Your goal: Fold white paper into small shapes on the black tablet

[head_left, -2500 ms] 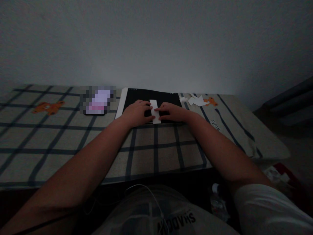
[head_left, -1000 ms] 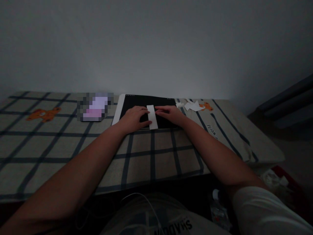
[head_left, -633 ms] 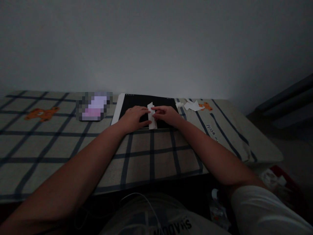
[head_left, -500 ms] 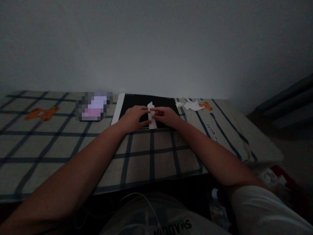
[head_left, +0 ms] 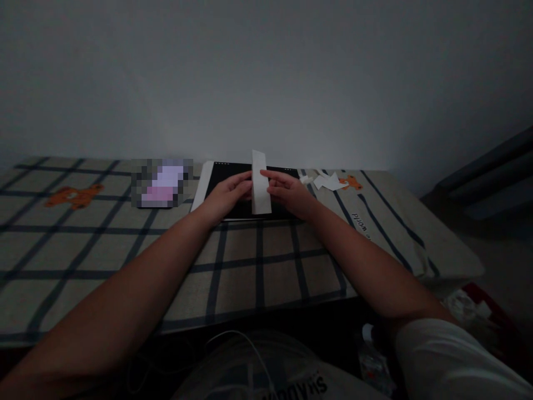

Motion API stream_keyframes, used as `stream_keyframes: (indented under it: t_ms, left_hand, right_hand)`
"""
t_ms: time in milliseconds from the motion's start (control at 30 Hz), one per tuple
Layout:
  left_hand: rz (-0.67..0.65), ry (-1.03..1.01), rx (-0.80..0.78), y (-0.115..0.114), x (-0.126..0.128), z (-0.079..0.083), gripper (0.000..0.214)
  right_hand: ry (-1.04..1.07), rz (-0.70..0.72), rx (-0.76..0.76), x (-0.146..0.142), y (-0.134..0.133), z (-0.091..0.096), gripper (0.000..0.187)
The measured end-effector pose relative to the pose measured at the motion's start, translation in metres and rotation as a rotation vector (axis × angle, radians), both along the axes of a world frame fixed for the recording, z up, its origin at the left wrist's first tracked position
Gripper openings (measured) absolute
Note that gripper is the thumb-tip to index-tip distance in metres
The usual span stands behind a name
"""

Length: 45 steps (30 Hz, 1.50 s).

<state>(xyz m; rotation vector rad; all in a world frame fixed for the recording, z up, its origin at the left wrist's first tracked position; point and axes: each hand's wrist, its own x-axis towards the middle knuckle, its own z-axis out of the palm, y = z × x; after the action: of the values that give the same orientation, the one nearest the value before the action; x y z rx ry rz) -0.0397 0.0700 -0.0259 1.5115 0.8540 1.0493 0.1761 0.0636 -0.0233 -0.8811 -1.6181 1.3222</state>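
Note:
A narrow strip of folded white paper (head_left: 260,191) stands raised over a black sheet or board (head_left: 233,171) with a white edge. My left hand (head_left: 228,193) grips the paper by its left side, with some fingertips hidden behind it. On the right side, the fingers of my right hand (head_left: 293,193) are closed against the paper's edge. Just right of the black board lie white folded paper pieces (head_left: 328,181) and a smaller white scrap (head_left: 306,179).
A blurred-out phone (head_left: 164,186) lies left of the board on the checked tablecloth (head_left: 125,239). Behind the table rises a plain wall (head_left: 266,78). Below the right edge are a plastic bottle (head_left: 372,355) and a red container (head_left: 495,311) with crumpled white stuff.
The folded paper has come up off the black board and now stands more upright, showing a wider face. Both hands have shifted to hold it from its two sides.

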Motion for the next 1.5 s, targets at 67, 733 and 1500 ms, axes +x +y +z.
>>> stream_keyframes:
  t_ms: [67,733,1500]
  left_hand:
    - [-0.013,-0.035,-0.023,-0.001,0.000,0.000,0.068]
    - [0.231,0.042,0.133,0.005,0.003,-0.008,0.059]
    - [0.186,-0.054,-0.041,0.000,0.002,0.000,0.037]
  right_hand:
    - [0.035,0.011,-0.002,0.000,0.001,-0.003,0.056]
    - [-0.133,-0.196,0.005,-0.001,0.007,-0.004,0.029]
    - [-0.060,-0.334,0.048,0.003,0.015,-0.010,0.030]
